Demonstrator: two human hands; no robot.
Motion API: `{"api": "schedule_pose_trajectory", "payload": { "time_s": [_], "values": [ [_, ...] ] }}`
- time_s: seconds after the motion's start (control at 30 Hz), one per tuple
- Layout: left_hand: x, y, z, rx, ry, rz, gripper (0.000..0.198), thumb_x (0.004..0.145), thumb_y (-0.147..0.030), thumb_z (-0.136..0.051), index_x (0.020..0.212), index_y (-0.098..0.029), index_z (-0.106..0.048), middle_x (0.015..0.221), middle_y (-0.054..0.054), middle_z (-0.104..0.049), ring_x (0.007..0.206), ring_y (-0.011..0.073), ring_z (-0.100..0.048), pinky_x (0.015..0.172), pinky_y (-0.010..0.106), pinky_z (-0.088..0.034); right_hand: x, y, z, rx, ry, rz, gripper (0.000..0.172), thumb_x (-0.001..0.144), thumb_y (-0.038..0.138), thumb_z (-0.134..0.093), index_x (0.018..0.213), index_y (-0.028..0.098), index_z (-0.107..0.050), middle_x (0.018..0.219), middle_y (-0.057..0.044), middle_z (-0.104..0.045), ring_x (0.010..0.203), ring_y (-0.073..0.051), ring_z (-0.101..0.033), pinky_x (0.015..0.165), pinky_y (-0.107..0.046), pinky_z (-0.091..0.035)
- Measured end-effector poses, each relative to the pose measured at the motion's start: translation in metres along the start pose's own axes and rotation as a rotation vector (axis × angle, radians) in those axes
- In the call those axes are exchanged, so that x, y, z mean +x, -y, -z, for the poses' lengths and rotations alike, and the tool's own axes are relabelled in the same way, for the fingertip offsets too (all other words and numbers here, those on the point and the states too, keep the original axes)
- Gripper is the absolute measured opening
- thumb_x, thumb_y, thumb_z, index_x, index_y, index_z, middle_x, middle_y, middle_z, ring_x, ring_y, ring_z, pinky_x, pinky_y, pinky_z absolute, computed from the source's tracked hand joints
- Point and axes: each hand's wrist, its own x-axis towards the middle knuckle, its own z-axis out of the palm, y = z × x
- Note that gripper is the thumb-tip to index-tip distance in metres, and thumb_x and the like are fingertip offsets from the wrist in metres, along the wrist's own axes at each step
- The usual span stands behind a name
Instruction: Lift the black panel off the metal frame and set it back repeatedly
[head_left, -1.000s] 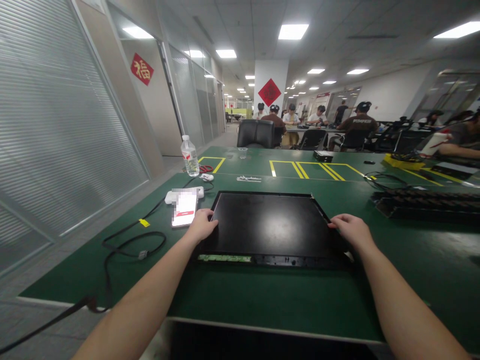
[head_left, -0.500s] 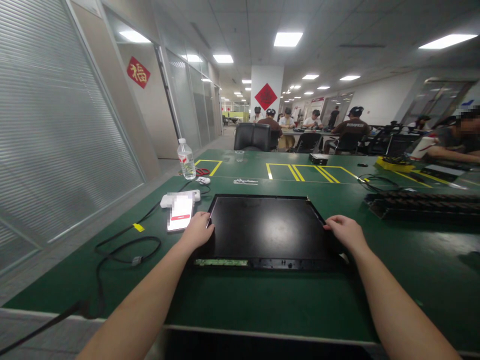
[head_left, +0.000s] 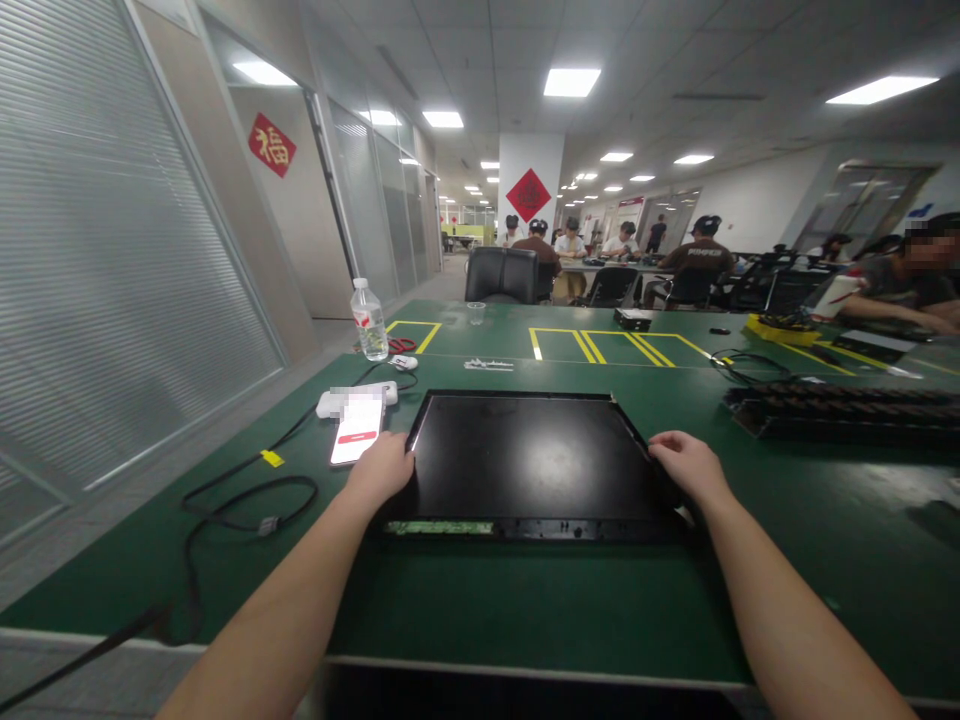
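A black flat display panel (head_left: 525, 455) lies face up before me on the green table. Along its near edge runs an exposed strip of green circuit board (head_left: 439, 528). My left hand (head_left: 381, 468) grips the panel's left edge; its fingertips are partly hidden. Closed at the right edge, with thumb and fingers pinched together, is my right hand (head_left: 686, 462). Just left of the panel, partly behind my left hand, a lit phone (head_left: 355, 430) leans on a white bar-shaped object (head_left: 325, 404).
Black cable (head_left: 255, 488) loops over the table's left side. A water bottle (head_left: 370, 322), red-handled scissors (head_left: 403, 345) and small clear plastic pieces (head_left: 487, 365) are beyond the panel. Long dark parts (head_left: 832, 410) lie at right. Several people sit farther off.
My left hand has slid a little nearer to me along the panel's left edge. My right hand and the panel look nearly unchanged, and the view has shifted slightly.
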Motion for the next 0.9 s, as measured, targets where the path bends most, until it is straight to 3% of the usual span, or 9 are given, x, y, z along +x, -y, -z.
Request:
{"api": "schedule_pose_trajectory", "payload": {
  "time_s": [0.23,0.57,0.9],
  "values": [
    [0.006,0.006,-0.009,-0.033,-0.001,0.001,0.032,0.088,-0.013,-0.047,0.103,-0.006,-0.075,0.106,0.027,-0.073,0.098,0.037,-0.071,0.082,0.041,-0.053,0.005,-0.007,-0.007,-0.088,0.013,0.017,0.016,0.072,0.028,-0.068,0.086,0.022,-0.072,0.083,-0.005,-0.073,0.075,-0.02,-0.066,0.064,-0.028,-0.044],
    [0.008,0.007,-0.008,-0.004,0.025,-0.01,0.032,0.091,-0.011,-0.046,0.109,-0.006,-0.072,0.114,0.026,-0.071,0.104,0.0357,-0.07,0.086,0.039,-0.052,0.004,-0.009,-0.011,-0.178,0.087,0.042,0.025,0.072,0.015,-0.064,0.095,0.021,-0.074,0.086,-0.004,-0.073,0.075,-0.017,-0.065,0.065,-0.026,-0.042],
    [0.018,0.011,-0.008,-0.278,-0.091,-0.025,0.032,0.086,-0.015,-0.047,0.103,-0.013,-0.075,0.098,0.015,-0.075,0.098,0.0284,-0.07,0.084,0.033,-0.051,0.007,-0.013,-0.008,-0.223,0.088,0.044,0.039,0.07,0.01,-0.058,0.1,0.023,-0.079,0.087,-0.005,-0.075,0.075,-0.019,-0.066,0.064,-0.028,-0.043]
  ]
}}
